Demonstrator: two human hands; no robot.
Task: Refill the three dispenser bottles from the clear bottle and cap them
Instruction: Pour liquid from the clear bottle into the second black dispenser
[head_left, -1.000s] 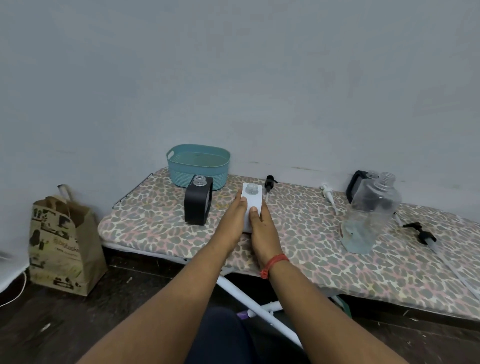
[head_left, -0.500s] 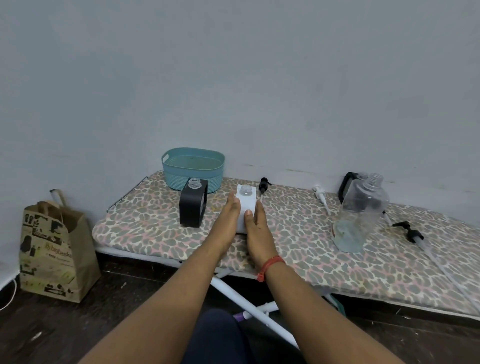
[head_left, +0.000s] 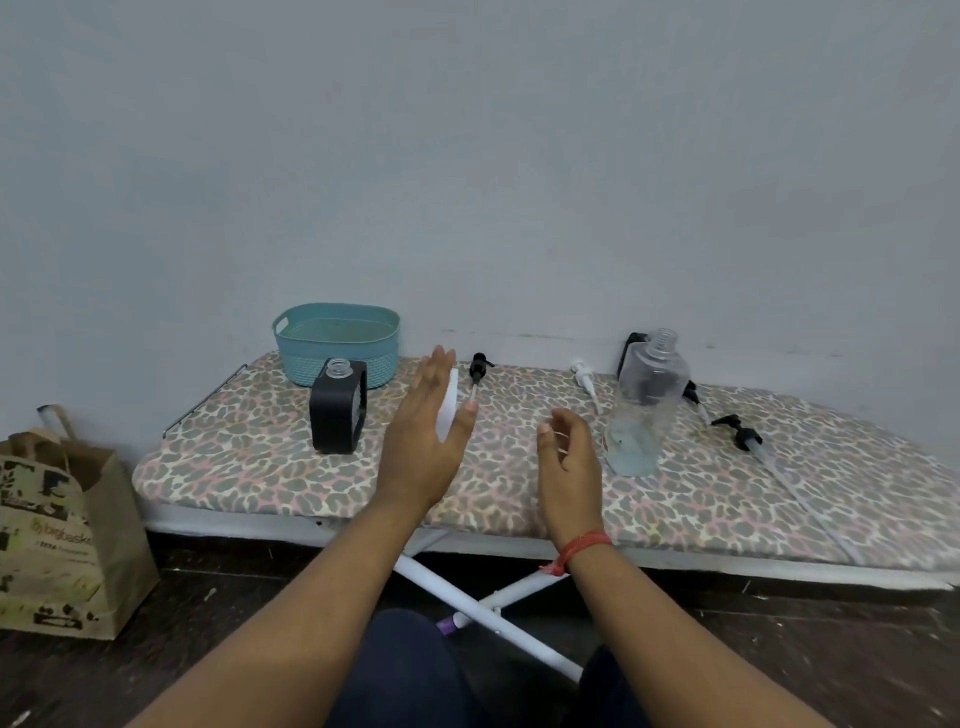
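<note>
Both forearms reach forward. The left hand is raised with straight fingers together, holding nothing. The right hand, beside it and apart, has loosely curled fingers, also holding nothing.

One head-worn camera looks forward and down across the ironing board toward the wall, the board's near edge close below.

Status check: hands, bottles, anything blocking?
Both hands empty: left hand open, right hand relaxed. White bottle behind left hand, black bottle uncapped, clear bottle upright. Nothing blocking.
</note>
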